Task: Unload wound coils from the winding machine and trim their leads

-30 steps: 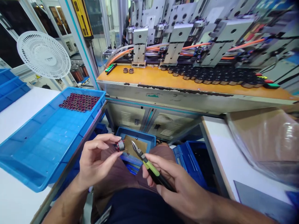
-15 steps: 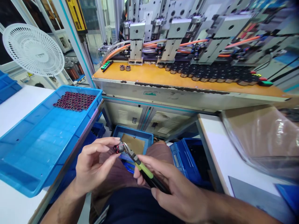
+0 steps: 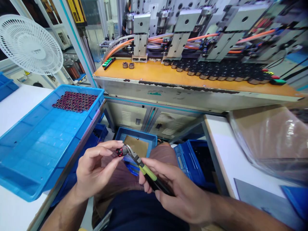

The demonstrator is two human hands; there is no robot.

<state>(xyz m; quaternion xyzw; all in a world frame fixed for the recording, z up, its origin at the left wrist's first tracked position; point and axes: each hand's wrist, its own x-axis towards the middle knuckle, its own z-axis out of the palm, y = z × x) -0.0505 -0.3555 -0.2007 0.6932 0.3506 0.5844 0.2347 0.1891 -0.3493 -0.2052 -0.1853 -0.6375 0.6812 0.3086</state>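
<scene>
Cutters [image 3: 141, 163] with green-and-black handles sit in the right hand [image 3: 180, 195], whose fingers are wrapped around the grips, and the tips of the blades meet a small wound coil [image 3: 122, 150] that the left hand [image 3: 96, 171] pinches between thumb and fingertips, just above the person's lap. In this single head view the coil shows red wire at one end and a grey body; whether the blades have closed on a lead or only touch it is too small to tell. Below the hands, between the knees, lies a small blue bin [image 3: 137, 144] with a brown sheet in it, and a darker blue crate [image 3: 194, 163] sits to the right of it. To the left of the left hand a large blue tray [image 3: 36, 144] rests on the white counter [image 3: 14, 106], with a cluster of dark red coils [image 3: 73, 101] at its far end. Beyond the hands runs the orange bed of a machine [image 3: 168, 77] carrying a row of dark parts. My judgement of the risk: the blade tips work right beside the left fingertips, so a slip could nick skin; a bite too close to the winding could cut good wire; and the light pinch could let the coil twist or drop towards the bin.
</scene>
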